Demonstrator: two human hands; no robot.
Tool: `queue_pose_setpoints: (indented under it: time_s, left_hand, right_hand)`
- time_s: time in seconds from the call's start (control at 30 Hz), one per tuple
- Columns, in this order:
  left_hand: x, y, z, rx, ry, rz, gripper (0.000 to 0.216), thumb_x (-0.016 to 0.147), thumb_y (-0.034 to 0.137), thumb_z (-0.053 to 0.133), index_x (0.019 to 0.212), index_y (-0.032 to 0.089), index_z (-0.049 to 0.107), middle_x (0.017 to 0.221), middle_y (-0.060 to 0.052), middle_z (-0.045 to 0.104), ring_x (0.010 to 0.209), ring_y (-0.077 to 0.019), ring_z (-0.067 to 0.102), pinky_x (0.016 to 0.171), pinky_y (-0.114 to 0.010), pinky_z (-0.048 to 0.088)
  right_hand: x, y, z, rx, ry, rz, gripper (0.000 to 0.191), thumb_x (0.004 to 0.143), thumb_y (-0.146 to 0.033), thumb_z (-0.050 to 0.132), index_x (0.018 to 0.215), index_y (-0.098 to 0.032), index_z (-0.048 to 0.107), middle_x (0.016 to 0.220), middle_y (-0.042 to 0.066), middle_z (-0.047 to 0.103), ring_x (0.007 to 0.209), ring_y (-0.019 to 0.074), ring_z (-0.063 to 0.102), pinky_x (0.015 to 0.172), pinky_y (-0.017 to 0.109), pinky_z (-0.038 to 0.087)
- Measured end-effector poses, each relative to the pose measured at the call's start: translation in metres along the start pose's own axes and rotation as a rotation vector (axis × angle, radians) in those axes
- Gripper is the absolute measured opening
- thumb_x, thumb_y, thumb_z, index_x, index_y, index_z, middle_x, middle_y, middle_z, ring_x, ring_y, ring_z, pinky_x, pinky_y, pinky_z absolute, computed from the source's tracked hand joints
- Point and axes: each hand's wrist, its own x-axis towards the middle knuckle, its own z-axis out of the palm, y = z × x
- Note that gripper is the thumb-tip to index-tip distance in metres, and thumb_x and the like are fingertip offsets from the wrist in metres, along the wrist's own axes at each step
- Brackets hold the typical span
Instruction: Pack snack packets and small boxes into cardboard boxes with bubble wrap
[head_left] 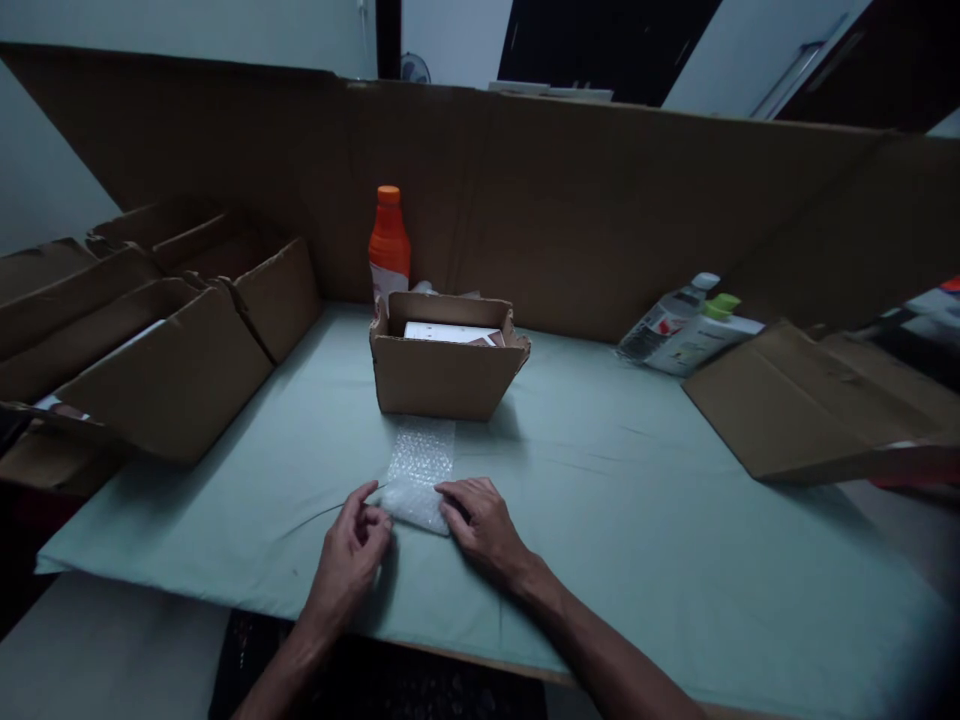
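A strip of clear bubble wrap [421,452] lies on the cloth in front of me, its near end folded over into a flat packet. Whether anything is inside the fold cannot be made out. My right hand [480,522] grips the packet's right edge between thumb and fingers. At the left edge, my left hand [351,545] has its index finger stretched out and its thumb apart, the other fingers loosely curled; nothing shows in it. The strip's far end reaches to the foot of a small cardboard box [439,378], which holds a white flat item [450,332].
Several open cardboard boxes [202,375] line the left side. Behind the small box stands an orange bottle [388,245]. A clear bottle [667,318], a white pouch with a green cap [701,340] and a tilted carton [795,400] are at the right. A cardboard wall [570,210] closes the back.
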Motion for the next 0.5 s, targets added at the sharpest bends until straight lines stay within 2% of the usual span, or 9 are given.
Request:
queue_pose_setpoints:
  time_s: [0.07, 0.13, 0.2, 0.3, 0.4, 0.5]
  left_hand:
    - [-0.005, -0.001, 0.002, 0.144, 0.140, 0.158, 0.052, 0.085, 0.037, 0.061, 0.132, 0.016, 0.050, 0.086, -0.003, 0.065, 0.072, -0.0177, 0.063, 0.064, -0.030, 0.051]
    - [-0.009, -0.003, 0.003, 0.288, 0.200, 0.342, 0.042, 0.087, 0.031, 0.059, 0.127, 0.018, 0.055, 0.092, -0.006, 0.067, 0.079, -0.0204, 0.066, 0.068, -0.031, 0.053]
    - [-0.010, -0.007, 0.005, 0.418, 0.165, 0.540, 0.033, 0.088, 0.023, 0.057, 0.121, 0.022, 0.061, 0.098, -0.008, 0.069, 0.089, -0.0228, 0.067, 0.077, -0.034, 0.055]
    - [-0.008, -0.013, 0.007, 0.610, 0.093, 0.777, 0.033, 0.088, 0.013, 0.054, 0.117, 0.024, 0.064, 0.115, -0.010, 0.067, 0.108, -0.0256, 0.064, 0.093, -0.041, 0.054]
    - [-0.005, -0.019, 0.007, 0.789, 0.108, 0.896, 0.036, 0.087, 0.006, 0.050, 0.118, 0.021, 0.061, 0.128, -0.013, 0.062, 0.122, -0.0293, 0.055, 0.099, -0.048, 0.051]
    - [-0.003, -0.021, 0.006, 0.879, 0.104, 0.931, 0.038, 0.085, 0.003, 0.050, 0.118, 0.018, 0.059, 0.133, -0.016, 0.058, 0.129, -0.0323, 0.049, 0.101, -0.052, 0.049]
  right_hand:
    - [0.001, 0.004, 0.005, -0.029, 0.018, 0.017, 0.023, 0.090, -0.016, 0.057, 0.110, -0.019, 0.068, 0.100, 0.010, 0.077, 0.089, 0.0243, 0.070, 0.083, 0.041, 0.048]
    - [0.001, 0.007, 0.008, -0.049, 0.035, 0.018, 0.024, 0.090, -0.016, 0.057, 0.111, -0.017, 0.068, 0.100, 0.011, 0.077, 0.089, 0.0245, 0.070, 0.082, 0.040, 0.048]
    - [0.000, 0.008, 0.009, -0.057, 0.036, 0.021, 0.025, 0.090, -0.015, 0.058, 0.112, -0.016, 0.068, 0.100, 0.011, 0.077, 0.088, 0.0243, 0.069, 0.082, 0.039, 0.047]
    - [0.000, 0.006, 0.006, -0.066, -0.002, 0.035, 0.023, 0.091, -0.015, 0.057, 0.112, -0.017, 0.068, 0.102, 0.010, 0.077, 0.090, 0.0234, 0.069, 0.083, 0.038, 0.046]
    - [0.003, 0.003, 0.001, -0.080, -0.066, 0.022, 0.022, 0.092, -0.015, 0.057, 0.111, -0.019, 0.068, 0.104, 0.008, 0.077, 0.095, 0.0229, 0.069, 0.086, 0.038, 0.045]
    - [0.009, 0.003, -0.001, -0.106, -0.092, -0.023, 0.022, 0.091, -0.015, 0.058, 0.110, -0.020, 0.068, 0.103, 0.007, 0.077, 0.095, 0.0226, 0.069, 0.087, 0.038, 0.044]
